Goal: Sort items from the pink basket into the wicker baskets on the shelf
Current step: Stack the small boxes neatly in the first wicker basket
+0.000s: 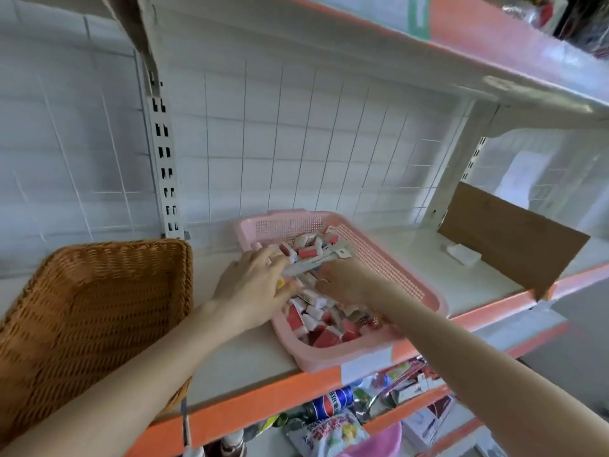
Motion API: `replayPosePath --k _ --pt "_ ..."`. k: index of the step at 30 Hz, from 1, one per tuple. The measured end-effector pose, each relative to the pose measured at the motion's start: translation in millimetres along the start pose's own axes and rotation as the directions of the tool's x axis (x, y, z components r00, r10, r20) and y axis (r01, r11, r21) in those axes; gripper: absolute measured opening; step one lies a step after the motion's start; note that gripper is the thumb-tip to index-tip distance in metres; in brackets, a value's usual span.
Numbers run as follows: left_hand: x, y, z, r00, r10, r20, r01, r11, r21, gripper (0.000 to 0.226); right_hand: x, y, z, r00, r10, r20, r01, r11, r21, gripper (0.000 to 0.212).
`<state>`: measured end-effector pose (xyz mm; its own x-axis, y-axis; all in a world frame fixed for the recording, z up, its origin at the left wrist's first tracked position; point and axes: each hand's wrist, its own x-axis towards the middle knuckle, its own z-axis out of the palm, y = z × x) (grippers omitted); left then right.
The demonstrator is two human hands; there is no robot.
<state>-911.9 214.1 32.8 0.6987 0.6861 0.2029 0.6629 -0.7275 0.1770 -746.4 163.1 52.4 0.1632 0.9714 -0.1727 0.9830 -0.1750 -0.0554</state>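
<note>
A pink plastic basket [389, 268] sits on the white shelf, filled with several small red-and-white packets [324, 328] and some long flat white packages [324, 258]. Both hands reach into it. My left hand [253, 282] lies over the basket's left rim, with its fingers closed around the near end of the long white packages. My right hand [346, 280] is in the middle of the basket, fingers down among the packets; whether it grips anything is hidden. An empty brown wicker basket [85, 311] stands to the left on the same shelf.
A brown cardboard divider [514, 239] stands at the right, with a small white block [463, 253] on the shelf before it. A wire grid backs the shelf. Another shelf hangs overhead. Snack bags and a can [329, 402] fill the shelf below.
</note>
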Motion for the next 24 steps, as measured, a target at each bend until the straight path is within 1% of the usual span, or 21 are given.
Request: replayPosePath --k 4,8,10,13,15,16,18,19,20,21,22,23,24 --pt "-1.7 2.9 -0.4 0.999 -0.05 0.017 0.05 0.999 -0.008 0.056 27.2 -5.5 5.8 0.981 -0.04 0.192 0.055 0.996 -0.072 0.039" --pt "-2.8 5.7 -1.9 0.998 -0.06 0.003 0.06 0.997 0.038 0.056 40.2 -9.1 6.1 0.975 -0.082 0.209 0.11 0.986 -0.128 0.032" --pt "-3.5 7.3 -3.3 0.998 -0.06 -0.001 0.06 0.997 0.058 0.054 42.5 -9.3 5.1 0.969 -0.102 0.225 0.127 0.987 -0.101 0.037" --pt "-4.6 8.7 -3.1 0.998 -0.061 -0.004 0.061 0.996 0.063 0.051 42.3 -4.1 6.0 0.956 -0.132 0.264 0.144 0.989 -0.025 0.037" --pt "-5.4 8.4 -2.1 0.998 -0.059 -0.024 0.06 0.996 0.064 0.05 40.5 2.4 5.8 0.961 -0.144 0.236 0.135 0.989 0.053 0.028" --pt "-5.5 7.9 -1.8 0.998 -0.055 -0.036 0.057 0.996 0.066 0.05 39.4 6.9 4.0 0.968 -0.156 0.198 0.139 0.986 0.097 0.024" --pt "-5.5 7.6 -2.1 0.998 -0.041 -0.054 0.045 0.997 0.066 0.051 33.7 17.3 -3.5 0.981 -0.172 0.093 0.148 0.964 0.221 0.014" --pt "-5.4 8.0 -2.4 0.997 -0.028 -0.066 0.032 0.998 0.061 0.051 29.6 22.6 -8.1 0.986 -0.163 0.034 0.144 0.937 0.318 0.011" --pt "-4.7 9.0 -2.7 0.997 -0.01 -0.082 0.013 0.999 0.048 0.051 24.6 27.2 -12.5 0.989 -0.146 -0.006 0.133 0.88 0.456 0.015" --pt "-3.8 10.8 -3.0 0.994 0.013 -0.106 -0.011 1.0 0.018 0.051 19.1 31.4 -15.9 0.99 -0.139 -0.019 0.12 0.77 0.627 0.021" --pt "-2.9 13.4 -3.6 0.99 0.033 -0.135 -0.038 0.999 -0.034 0.051 13.4 34.3 -18.4 0.99 -0.14 -0.023 0.105 0.612 0.784 0.026" --pt "-1.4 17.0 -4.5 0.985 0.043 -0.167 -0.061 0.992 -0.108 0.052 7.7 35.5 -20.5 0.99 -0.137 -0.02 0.079 0.441 0.894 0.027" --pt "0.0 20.9 -5.3 0.979 0.044 -0.201 -0.083 0.978 -0.191 0.053 2.0 35.4 -21.9 0.992 -0.127 -0.012 0.05 0.302 0.952 0.022"
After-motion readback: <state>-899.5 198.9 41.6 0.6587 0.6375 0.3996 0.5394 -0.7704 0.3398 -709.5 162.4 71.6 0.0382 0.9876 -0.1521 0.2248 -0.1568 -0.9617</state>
